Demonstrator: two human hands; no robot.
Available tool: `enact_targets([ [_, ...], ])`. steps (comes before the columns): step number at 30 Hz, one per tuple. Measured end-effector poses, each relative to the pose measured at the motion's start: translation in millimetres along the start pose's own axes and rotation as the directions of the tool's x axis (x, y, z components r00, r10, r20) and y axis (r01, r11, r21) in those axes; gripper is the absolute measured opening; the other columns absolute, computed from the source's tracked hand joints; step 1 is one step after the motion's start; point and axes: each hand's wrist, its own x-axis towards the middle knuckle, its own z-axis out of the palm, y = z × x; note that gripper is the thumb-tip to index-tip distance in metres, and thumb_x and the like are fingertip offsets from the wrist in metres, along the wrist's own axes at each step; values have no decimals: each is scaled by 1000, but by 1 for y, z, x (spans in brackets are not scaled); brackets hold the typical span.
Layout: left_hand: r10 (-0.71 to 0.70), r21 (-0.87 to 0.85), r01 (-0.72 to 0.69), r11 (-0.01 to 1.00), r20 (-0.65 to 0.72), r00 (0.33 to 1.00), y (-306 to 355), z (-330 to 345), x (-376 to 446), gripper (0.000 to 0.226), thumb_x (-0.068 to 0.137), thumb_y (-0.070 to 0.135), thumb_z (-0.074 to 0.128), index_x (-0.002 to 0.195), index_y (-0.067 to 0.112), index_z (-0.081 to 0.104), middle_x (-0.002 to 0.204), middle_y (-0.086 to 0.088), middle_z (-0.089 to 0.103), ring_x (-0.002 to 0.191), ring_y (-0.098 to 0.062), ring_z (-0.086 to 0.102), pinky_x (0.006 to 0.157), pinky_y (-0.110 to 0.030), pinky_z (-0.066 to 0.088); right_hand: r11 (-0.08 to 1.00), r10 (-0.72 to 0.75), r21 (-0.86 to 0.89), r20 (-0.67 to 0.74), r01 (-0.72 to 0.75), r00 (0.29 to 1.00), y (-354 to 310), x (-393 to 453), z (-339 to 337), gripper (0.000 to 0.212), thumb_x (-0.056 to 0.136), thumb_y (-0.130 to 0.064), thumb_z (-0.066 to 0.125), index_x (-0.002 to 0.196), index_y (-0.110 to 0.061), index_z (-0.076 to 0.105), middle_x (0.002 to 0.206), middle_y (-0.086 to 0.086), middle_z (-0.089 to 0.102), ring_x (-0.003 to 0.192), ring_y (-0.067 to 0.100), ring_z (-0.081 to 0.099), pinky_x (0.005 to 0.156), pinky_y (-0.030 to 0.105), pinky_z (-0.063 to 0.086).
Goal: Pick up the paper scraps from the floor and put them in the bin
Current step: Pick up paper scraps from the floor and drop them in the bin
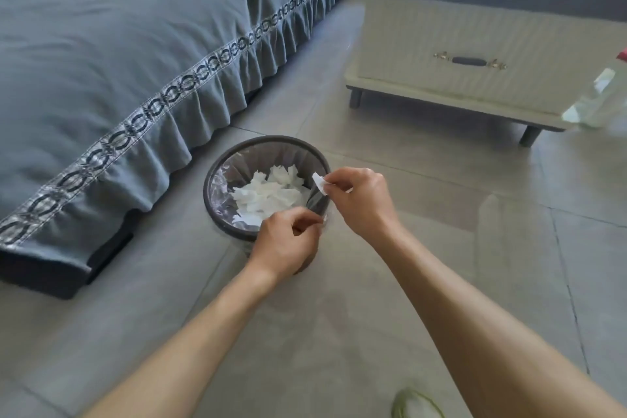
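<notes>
A round dark bin (217, 173) with a clear liner stands on the tiled floor beside the sofa. Several white paper scraps (271, 195) lie inside it. My right hand (359, 200) hovers over the bin's right rim and pinches a small white paper scrap (319, 182) between thumb and fingers. My left hand (286, 243) is over the bin's near rim with its fingers curled together; I cannot see anything in it. No loose scraps show on the floor.
A grey sofa with a frilled cover (118, 61) fills the left. A low white cabinet on short legs (458, 61) stands at the back right. A clear plastic bag (597, 102) sits at the right edge. A green shoe tip (415, 405) shows at the bottom.
</notes>
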Motion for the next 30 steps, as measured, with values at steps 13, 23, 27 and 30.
enact_targets([
  [13,-20,610,-16,792,52,998,-62,-83,-8,26,84,27,60,110,24,62,116,2,51,105,-28,58,83,-38,50,863,-150,-392,404,319,902,2,-35,43,31,86,-19,46,110,-13,66,115,2,64,122,24,42,97,45,46],
  [23,65,392,-14,920,-118,991,-99,-138,-127,20,74,11,75,91,21,73,96,12,60,86,-20,62,76,-35,52,862,-137,-368,490,347,861,-60,-141,62,37,88,-13,55,125,-19,58,140,11,42,136,30,26,89,49,53],
  [27,-9,317,116,941,-319,948,-135,-186,-209,21,73,6,78,94,12,75,96,2,65,85,-22,64,79,-34,52,966,-65,-185,498,179,865,-129,-188,101,47,91,-15,53,138,-23,48,155,10,25,142,27,26,112,36,34],
  [30,-87,294,251,922,-476,875,-159,-220,-256,25,74,4,76,98,8,75,101,-4,67,89,-26,65,80,-31,49,997,44,-74,558,-3,829,-172,-220,140,50,92,-16,52,142,-20,43,151,8,32,136,25,40,107,26,34],
])
